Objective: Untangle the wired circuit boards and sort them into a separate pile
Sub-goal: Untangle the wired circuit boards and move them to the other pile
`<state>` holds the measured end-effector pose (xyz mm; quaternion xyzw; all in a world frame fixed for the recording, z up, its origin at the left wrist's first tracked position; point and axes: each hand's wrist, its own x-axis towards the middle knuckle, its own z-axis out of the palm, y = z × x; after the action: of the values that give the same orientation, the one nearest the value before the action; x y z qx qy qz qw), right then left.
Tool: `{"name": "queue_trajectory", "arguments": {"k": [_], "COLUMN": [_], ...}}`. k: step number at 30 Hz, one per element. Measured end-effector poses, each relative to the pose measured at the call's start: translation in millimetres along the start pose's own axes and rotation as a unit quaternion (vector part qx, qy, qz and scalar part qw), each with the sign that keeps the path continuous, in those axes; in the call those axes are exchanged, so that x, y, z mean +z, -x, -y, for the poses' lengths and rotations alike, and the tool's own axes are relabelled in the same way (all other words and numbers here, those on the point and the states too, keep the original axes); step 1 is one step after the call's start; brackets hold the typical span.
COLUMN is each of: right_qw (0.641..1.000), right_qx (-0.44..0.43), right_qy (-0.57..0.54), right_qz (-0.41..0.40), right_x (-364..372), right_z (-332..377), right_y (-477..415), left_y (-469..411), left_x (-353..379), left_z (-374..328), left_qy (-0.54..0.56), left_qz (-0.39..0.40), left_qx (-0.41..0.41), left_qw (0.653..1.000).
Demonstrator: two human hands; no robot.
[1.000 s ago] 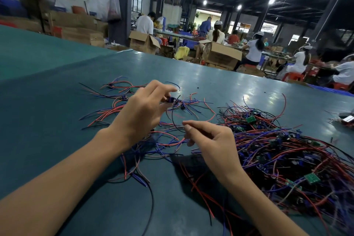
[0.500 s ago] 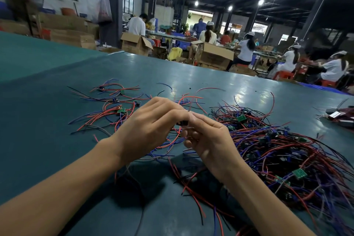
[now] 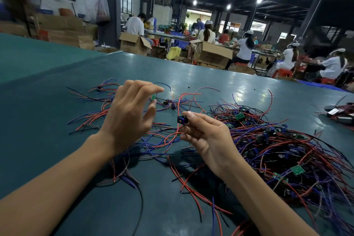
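Observation:
A big tangle of red, blue and black wires with small green circuit boards point(image 3: 287, 149) covers the right side of the teal table point(image 3: 47, 101). A thinner spread of separated wired boards point(image 3: 99, 109) lies to the left. My right hand point(image 3: 206, 136) pinches a small board with a blue part point(image 3: 181, 120) at its fingertips, and a red wire trails down from it. My left hand point(image 3: 132, 115) hovers over the left spread with fingers and thumb apart. A small green board point(image 3: 153, 98) sits just between its thumb tip and index finger; I cannot tell whether they touch it.
More dark and white parts with wires point(image 3: 339, 113) lie at the table's right edge. Loose wires trail toward me near the front. Beyond the far edge stand cardboard boxes point(image 3: 212, 53) and several seated people at other tables.
My hands were joined half a second ago and have since parted. The left hand swung up and left and spread its fingers; the right hand kept a board with a blue part.

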<state>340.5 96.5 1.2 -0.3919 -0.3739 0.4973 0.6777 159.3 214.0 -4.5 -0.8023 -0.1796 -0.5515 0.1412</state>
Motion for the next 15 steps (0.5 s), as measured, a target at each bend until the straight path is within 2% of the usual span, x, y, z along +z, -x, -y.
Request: {"name": "queue_trajectory", "arguments": {"k": [7,12,15], "right_qw": [1.0,1.0,0.995], "right_qx": [-0.002,-0.008,-0.06], "right_qy": [-0.018,-0.02,0.067], "right_qz": [0.001,-0.015,-0.046], "right_x": [-1.2,-2.2,-10.0], "right_z": [0.0,5.4,22.2], "right_y": [-0.9,0.8,-0.9], "left_y": [5.6,8.3,8.5], "left_x": [-7.9,-5.1,-5.4], "left_z": [27.1,24.4,30.1], "left_qy": [-0.059,-0.033,-0.067], "left_qz": [0.023,0.116,0.179], "left_qx": [-0.131,-0.148,-0.176], "left_qw": [0.989,0.982,0.966]}}
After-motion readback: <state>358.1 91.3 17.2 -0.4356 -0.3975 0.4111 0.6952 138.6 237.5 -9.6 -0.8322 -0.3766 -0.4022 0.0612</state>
